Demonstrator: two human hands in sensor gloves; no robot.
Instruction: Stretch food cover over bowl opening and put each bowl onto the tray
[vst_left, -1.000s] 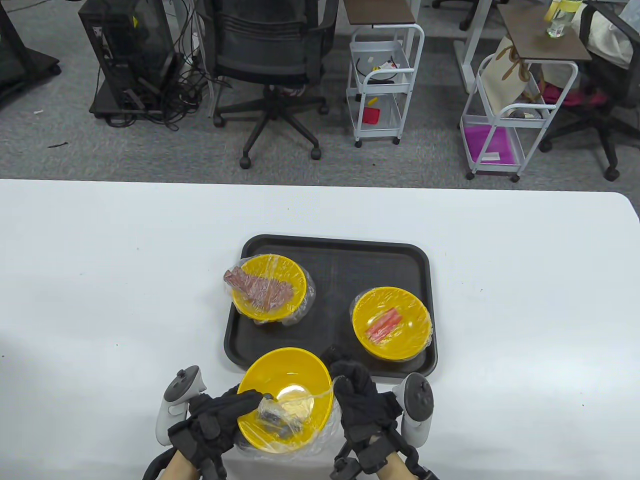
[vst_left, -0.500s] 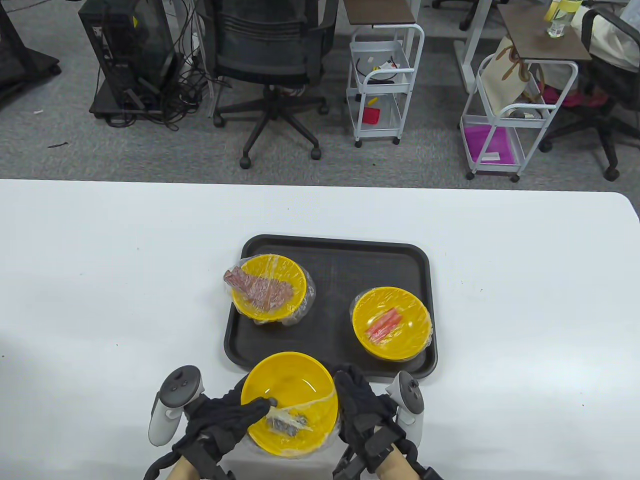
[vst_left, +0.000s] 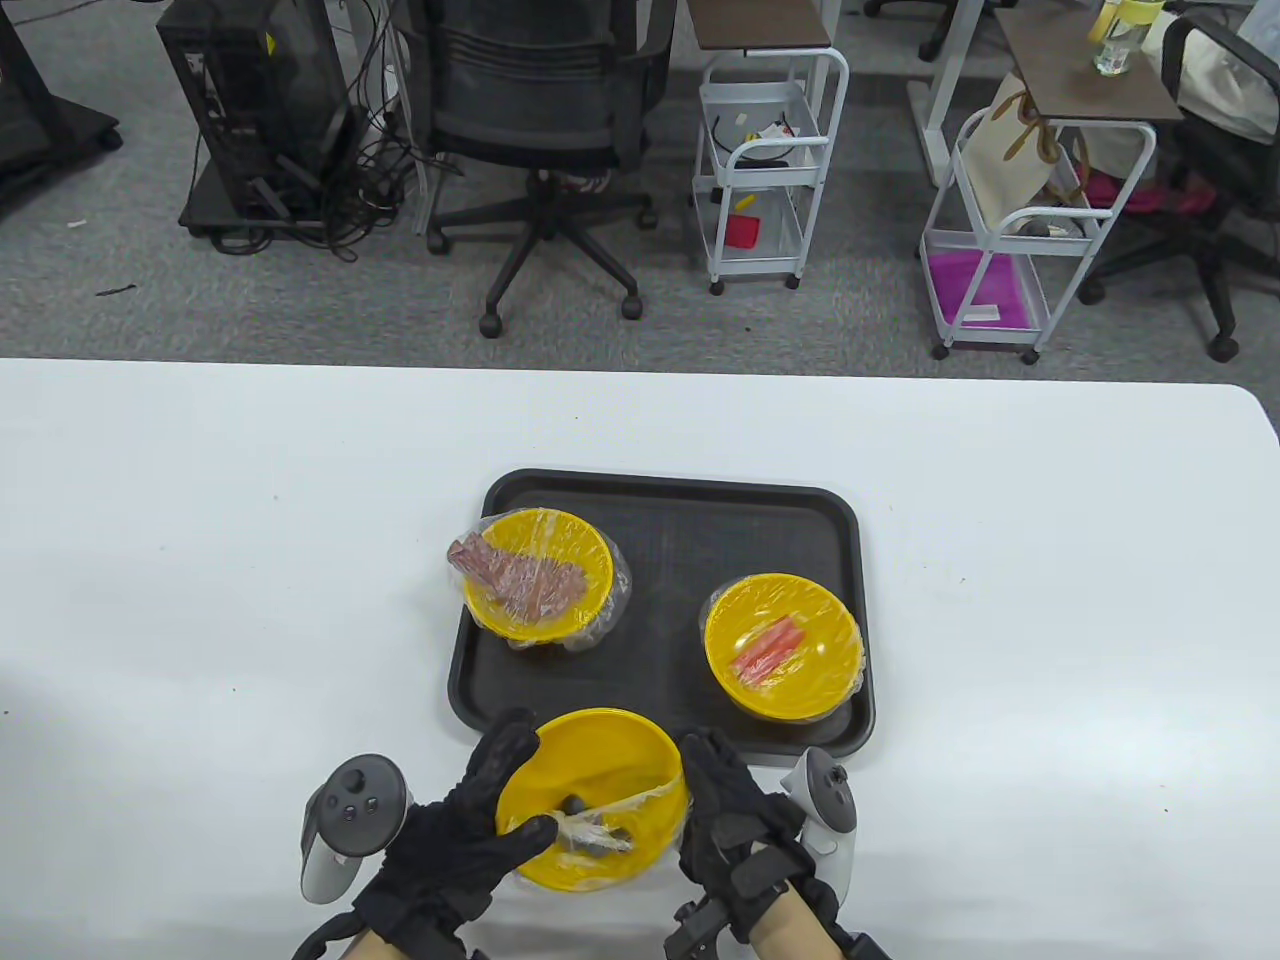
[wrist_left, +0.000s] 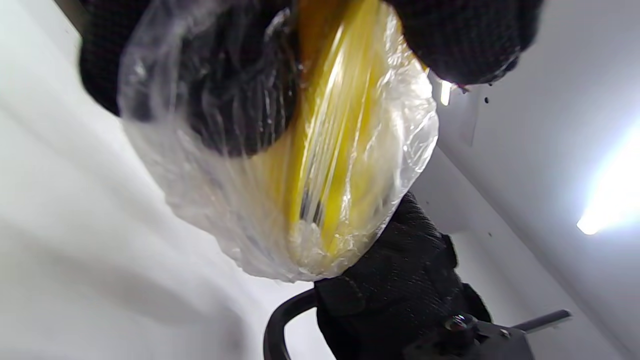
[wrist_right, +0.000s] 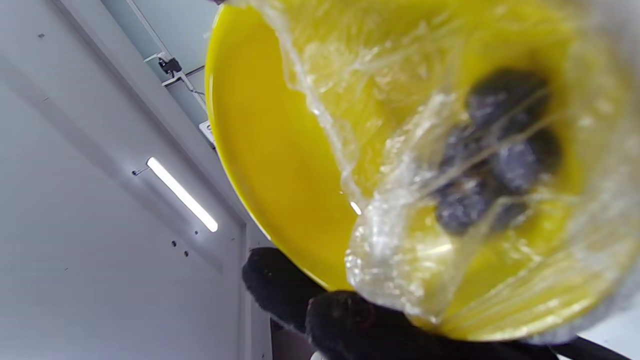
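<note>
From above, low in the frame and just below the black tray (vst_left: 660, 500), I hold the third yellow bowl (vst_left: 600, 760) between both hands: my left hand (vst_left: 470, 830) on its left side with fingers curled round the rim and the thumb pinching the bunched food cover (vst_left: 590, 825), my right hand (vst_left: 725, 810) cupping its right side. The cover spans only the bowl's lower half; the uncovered rim lies toward the tray, so the stretch goes that way. Dark pieces sit inside. Two covered bowls stand on the tray already, one upper left with brownish food, one right with reddish sticks. In the left wrist view the film wraps over my fingers (wrist_left: 235, 85) under the bowl. In the right wrist view the film's edge crosses mid-bowl, bare yellow at left.
</note>
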